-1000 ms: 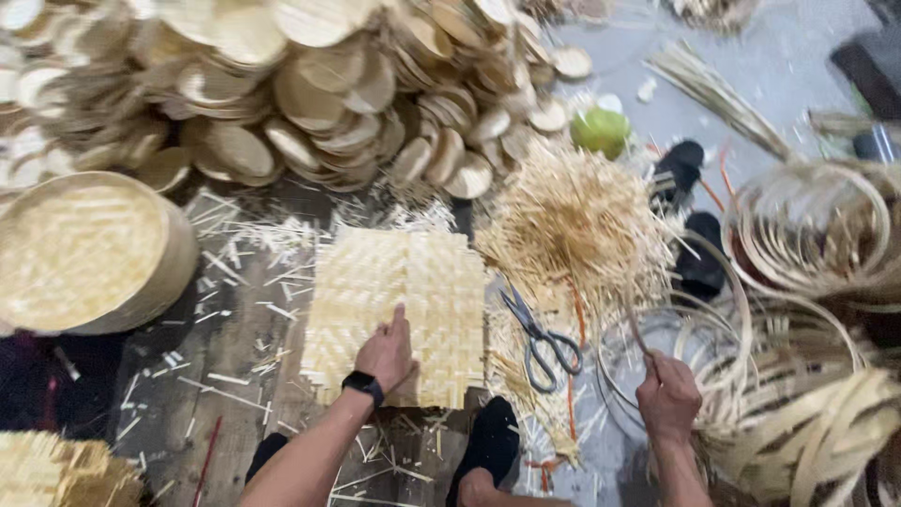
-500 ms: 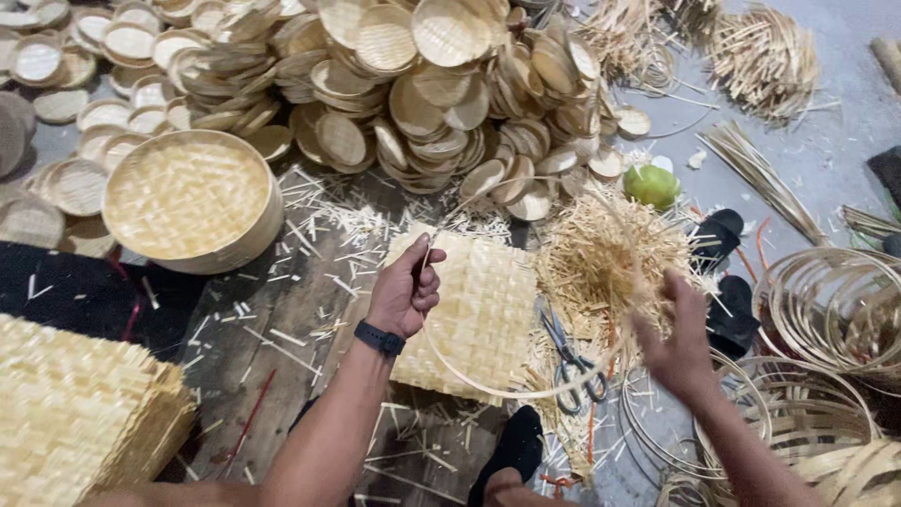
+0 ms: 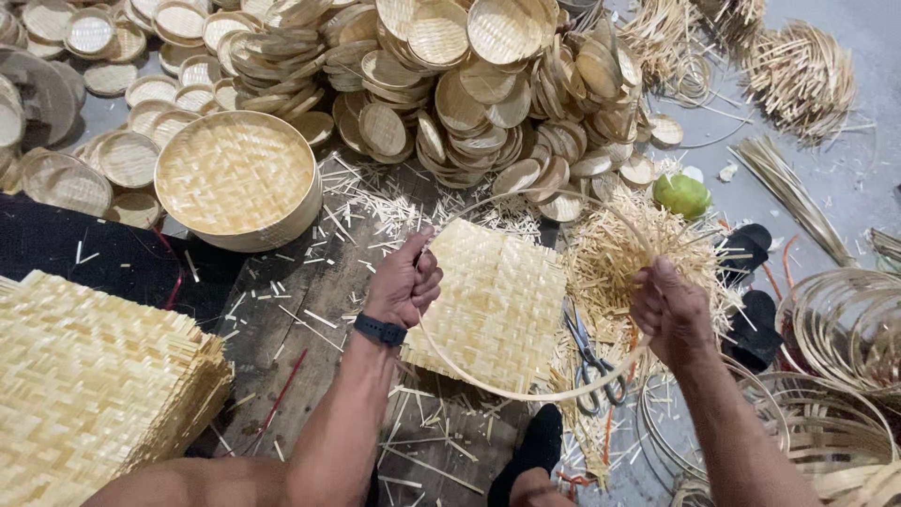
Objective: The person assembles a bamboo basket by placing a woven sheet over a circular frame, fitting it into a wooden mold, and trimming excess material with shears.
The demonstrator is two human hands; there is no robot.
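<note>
My left hand point(image 3: 404, 284), with a dark watch on its wrist, grips the left side of a thin bamboo hoop point(image 3: 526, 394). My right hand point(image 3: 668, 314) grips the same hoop on its right side. The hoop hangs over a square woven bamboo mat point(image 3: 493, 305) that lies on the wooden board point(image 3: 310, 310) below. Scissors point(image 3: 589, 352) lie just right of the mat, under the hoop. A heap of cut bamboo slivers point(image 3: 615, 253) sits behind my right hand.
A big round woven tray point(image 3: 235, 178) stands at upper left. Many small woven trays point(image 3: 450, 84) are piled along the back. A stack of square mats point(image 3: 89, 376) fills the lower left. Bamboo rings point(image 3: 845, 329) lie at right, near a green object point(image 3: 682, 195) and black sandals point(image 3: 751, 282).
Both hands have come up off the mat and floor and now hold a bamboo hoop between them over the mat. The view has swung left.
</note>
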